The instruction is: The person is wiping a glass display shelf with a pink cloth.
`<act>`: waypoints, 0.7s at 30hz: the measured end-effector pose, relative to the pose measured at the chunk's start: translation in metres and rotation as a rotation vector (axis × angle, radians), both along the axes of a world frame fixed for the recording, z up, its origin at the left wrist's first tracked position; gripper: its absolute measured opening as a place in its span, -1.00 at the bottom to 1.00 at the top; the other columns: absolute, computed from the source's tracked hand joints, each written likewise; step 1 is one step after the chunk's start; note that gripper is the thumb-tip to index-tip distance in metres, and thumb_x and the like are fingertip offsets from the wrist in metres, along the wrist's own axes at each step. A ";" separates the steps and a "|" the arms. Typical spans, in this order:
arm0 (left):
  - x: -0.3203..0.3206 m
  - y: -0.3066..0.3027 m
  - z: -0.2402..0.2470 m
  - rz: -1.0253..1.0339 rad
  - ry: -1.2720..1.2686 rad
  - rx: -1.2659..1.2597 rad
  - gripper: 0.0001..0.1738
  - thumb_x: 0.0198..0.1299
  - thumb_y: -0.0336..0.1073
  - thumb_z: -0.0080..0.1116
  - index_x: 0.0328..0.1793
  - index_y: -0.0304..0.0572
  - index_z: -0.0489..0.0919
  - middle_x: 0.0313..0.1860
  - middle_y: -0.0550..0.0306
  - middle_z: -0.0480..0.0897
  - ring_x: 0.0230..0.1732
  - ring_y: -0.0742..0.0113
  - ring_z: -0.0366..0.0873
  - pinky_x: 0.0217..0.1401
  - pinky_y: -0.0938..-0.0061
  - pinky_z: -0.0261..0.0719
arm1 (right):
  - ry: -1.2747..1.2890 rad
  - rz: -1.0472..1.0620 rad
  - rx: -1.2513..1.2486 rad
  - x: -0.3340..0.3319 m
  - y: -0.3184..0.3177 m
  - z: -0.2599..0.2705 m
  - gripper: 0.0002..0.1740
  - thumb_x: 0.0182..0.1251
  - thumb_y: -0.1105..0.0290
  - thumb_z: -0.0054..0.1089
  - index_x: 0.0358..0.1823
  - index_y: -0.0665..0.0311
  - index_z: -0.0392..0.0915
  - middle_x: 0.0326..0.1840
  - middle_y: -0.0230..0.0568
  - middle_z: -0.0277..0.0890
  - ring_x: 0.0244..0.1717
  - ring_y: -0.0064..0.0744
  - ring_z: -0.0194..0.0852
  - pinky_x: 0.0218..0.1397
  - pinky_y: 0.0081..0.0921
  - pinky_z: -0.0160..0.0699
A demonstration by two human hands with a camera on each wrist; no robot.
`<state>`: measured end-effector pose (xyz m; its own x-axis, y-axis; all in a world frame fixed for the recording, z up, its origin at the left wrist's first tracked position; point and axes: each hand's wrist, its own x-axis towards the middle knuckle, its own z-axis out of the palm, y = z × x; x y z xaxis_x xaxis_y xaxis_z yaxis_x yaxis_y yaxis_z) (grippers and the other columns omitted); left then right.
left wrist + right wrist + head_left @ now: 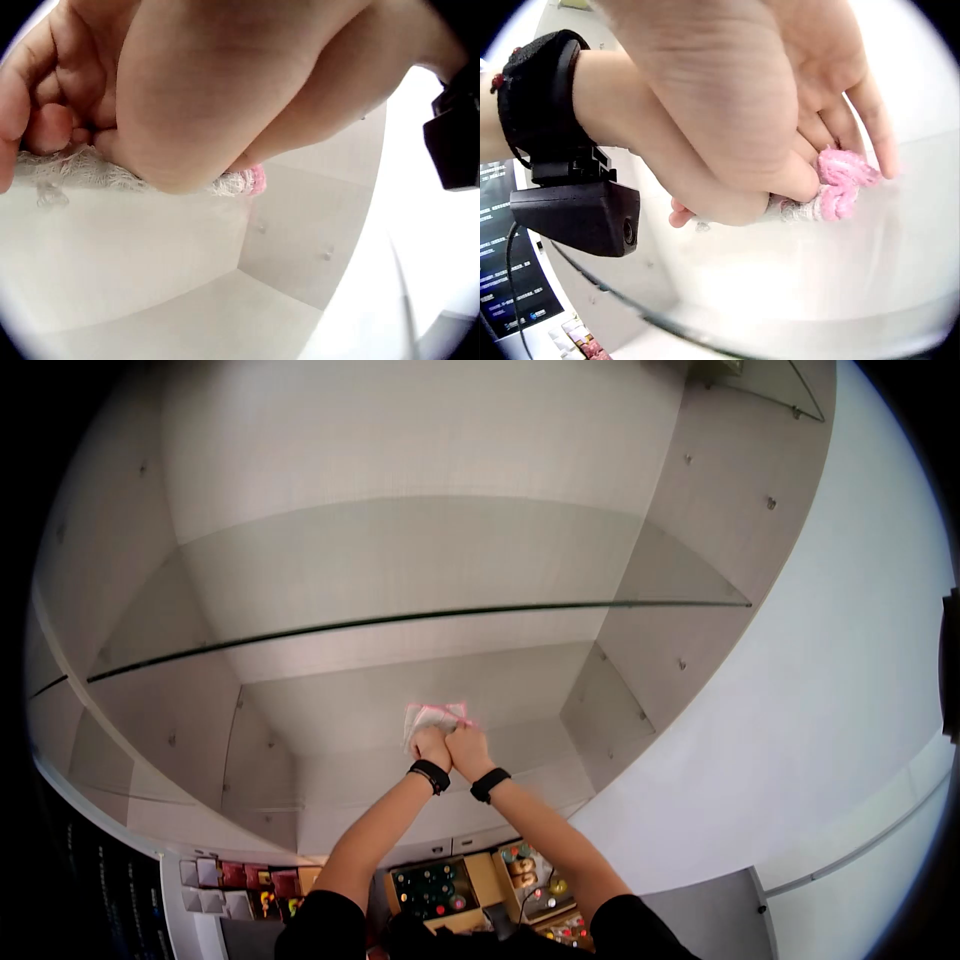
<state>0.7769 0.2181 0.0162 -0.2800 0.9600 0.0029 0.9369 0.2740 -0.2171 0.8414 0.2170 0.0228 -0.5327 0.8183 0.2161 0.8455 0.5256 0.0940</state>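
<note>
A white cloth with a pink edge [437,714] lies on the lower glass shelf, under both hands, which are side by side with the wrists close together. My left hand [431,747] has its fingers curled on the cloth; in the left wrist view, white mesh fabric [82,171] shows below the curled fingers. My right hand [469,750] holds the bunched pink edge [841,180] between thumb and fingers in the right wrist view, one finger extended past it. The palms hide part of the cloth.
A curved glass shelf [420,618] spans the cabinet above the hands, its front edge running across the view. Metal shelf pins dot the side panels [690,560]. Below stand boxes of small items [434,888], and a dark screen with text [510,255] is at the left.
</note>
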 end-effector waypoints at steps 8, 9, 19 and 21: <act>-0.011 0.038 -0.013 0.060 -0.055 0.134 -0.96 -0.33 -0.32 -0.01 -0.70 0.00 0.45 -0.75 0.33 0.43 -0.77 0.46 0.38 -1.02 0.56 0.14 | 0.007 -0.106 -0.133 -0.012 0.034 -0.002 -0.81 -0.11 0.39 -0.15 -0.48 0.15 0.47 -0.30 -0.25 0.35 -0.20 -0.34 0.23 -0.15 -0.42 0.15; -0.014 0.038 -0.016 0.061 -0.052 0.126 -0.96 -0.33 -0.32 -0.01 -0.70 0.00 0.45 -0.75 0.33 0.43 -0.77 0.46 0.38 -1.02 0.56 0.14 | 0.009 -0.105 -0.141 -0.011 0.032 0.000 -0.81 -0.11 0.39 -0.15 -0.48 0.15 0.47 -0.30 -0.25 0.35 -0.20 -0.34 0.23 -0.15 -0.42 0.15; -0.002 0.000 0.001 -0.041 0.001 -0.042 -0.82 -0.23 -0.28 -0.06 -0.44 -0.14 0.38 -0.62 0.23 0.47 -0.61 0.42 0.45 -0.87 0.55 0.28 | -0.078 -0.081 -0.059 0.000 0.003 -0.009 -0.82 -0.14 0.39 -0.12 -0.48 0.18 0.46 -0.31 -0.18 0.34 -0.23 -0.30 0.27 -0.27 -0.45 0.25; -0.005 0.003 -0.004 -0.127 0.011 -0.071 -0.91 -0.24 -0.28 -0.05 -0.55 -0.05 0.42 -0.63 0.27 0.47 -0.67 0.44 0.44 -0.94 0.56 0.24 | -0.071 -0.102 -0.020 0.001 0.005 -0.011 -0.83 -0.14 0.39 -0.12 -0.50 0.13 0.47 -0.34 -0.26 0.36 -0.23 -0.35 0.25 -0.29 -0.44 0.23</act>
